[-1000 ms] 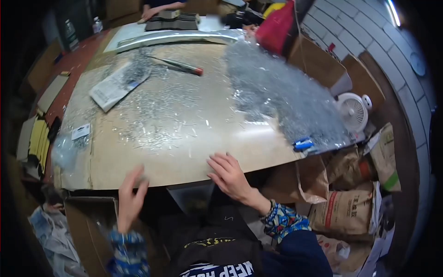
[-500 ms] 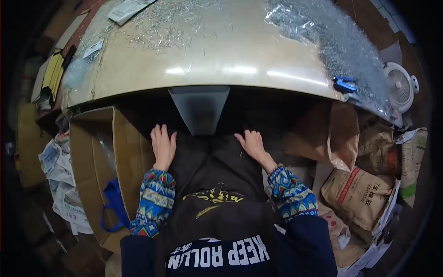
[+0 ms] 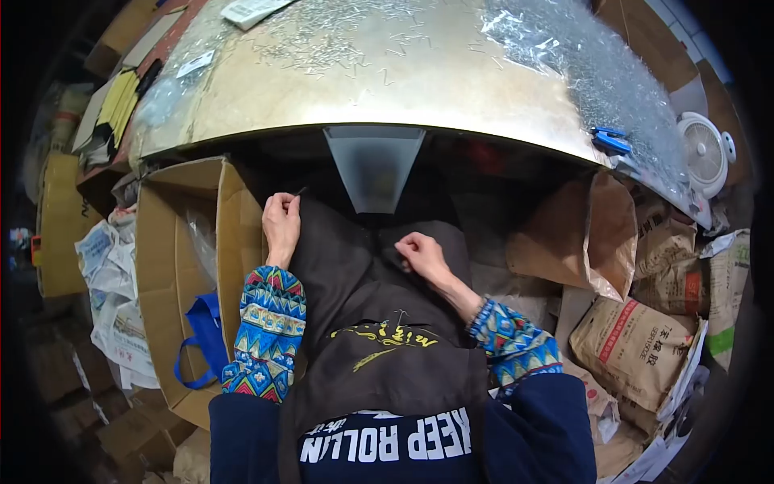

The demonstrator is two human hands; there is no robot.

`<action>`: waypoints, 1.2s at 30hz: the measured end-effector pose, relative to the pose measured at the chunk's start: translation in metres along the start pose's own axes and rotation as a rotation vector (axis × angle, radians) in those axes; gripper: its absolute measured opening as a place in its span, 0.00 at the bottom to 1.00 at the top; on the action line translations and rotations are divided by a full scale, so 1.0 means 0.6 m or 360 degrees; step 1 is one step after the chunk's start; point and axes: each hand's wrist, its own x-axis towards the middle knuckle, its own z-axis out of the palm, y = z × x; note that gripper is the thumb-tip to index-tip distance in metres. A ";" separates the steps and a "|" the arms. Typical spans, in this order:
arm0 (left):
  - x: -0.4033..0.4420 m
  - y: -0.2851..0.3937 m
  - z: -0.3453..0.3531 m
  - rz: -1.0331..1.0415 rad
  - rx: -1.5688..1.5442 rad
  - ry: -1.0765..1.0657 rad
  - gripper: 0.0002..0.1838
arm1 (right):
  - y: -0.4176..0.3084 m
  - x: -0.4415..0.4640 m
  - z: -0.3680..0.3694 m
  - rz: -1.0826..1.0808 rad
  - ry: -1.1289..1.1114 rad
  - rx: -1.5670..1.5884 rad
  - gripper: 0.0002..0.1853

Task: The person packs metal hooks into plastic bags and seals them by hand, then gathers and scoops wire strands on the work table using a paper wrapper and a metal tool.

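A dark apron point(image 3: 363, 282) with yellow lettering covers the lap. At its left edge is my left hand point(image 3: 280, 230), thumb and fingers pinched together. A small dark bit shows at those fingertips; whether it is apron cloth or a separate piece, I cannot tell. Over the right thigh, my right hand point(image 3: 423, 256) is closed with curled fingers just above or against the apron, and anything in them is hidden. Ahead, between the hands, a grey tapered chute point(image 3: 375, 169) hangs down from the table's front edge.
Small metal wire pieces point(image 3: 314, 44) lie scattered on the table point(image 3: 266, 97). A blue stapler-like tool point(image 3: 610, 140) and a white fan point(image 3: 703, 153) are at right. An open cardboard box point(image 3: 181, 266) stands left; paper sacks point(image 3: 633, 343) and an open brown bag point(image 3: 610, 234) stand right.
Both hands have gone from outspread on the apron to closed. My right hand has come inward and nearer the body. The view has shifted, with the table sitting higher in it.
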 end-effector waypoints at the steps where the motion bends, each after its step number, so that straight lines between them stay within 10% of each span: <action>1: -0.004 0.015 -0.011 -0.0009 -0.0072 0.0018 0.08 | 0.017 0.028 0.036 0.0083 0.0091 0.0122 0.16; 7: -0.042 0.097 -0.096 0.0296 -0.0352 0.0148 0.06 | 0.080 0.180 0.200 0.0282 0.0482 0.0382 0.35; 11: -0.049 0.074 -0.099 0.0316 -0.0312 0.0269 0.06 | 0.099 0.178 0.207 -0.0230 0.0789 -0.0057 0.23; 17: -0.020 0.057 -0.078 0.0154 -0.0334 0.0246 0.07 | 0.025 0.126 0.104 0.0480 -0.0203 0.1512 0.16; 22: -0.005 0.056 -0.050 0.0026 -0.0319 0.0153 0.13 | -0.031 -0.002 0.015 0.0497 -0.1042 0.0516 0.18; 26: 0.022 0.061 -0.024 0.0049 -0.0301 0.0180 0.19 | -0.264 -0.019 -0.050 -0.1034 -0.0779 -0.0307 0.19; 30: 0.036 0.099 -0.020 0.0093 -0.0347 0.0129 0.17 | -0.471 0.084 -0.083 -0.0970 0.0117 -0.0500 0.14; 33: 0.041 0.092 -0.023 0.0153 -0.0295 0.0222 0.16 | -0.510 0.136 -0.067 -0.2082 0.1187 -0.1449 0.17; 36: 0.045 0.109 -0.050 0.0010 -0.0417 0.0305 0.13 | -0.467 0.138 -0.059 -0.2002 0.0746 -0.1587 0.22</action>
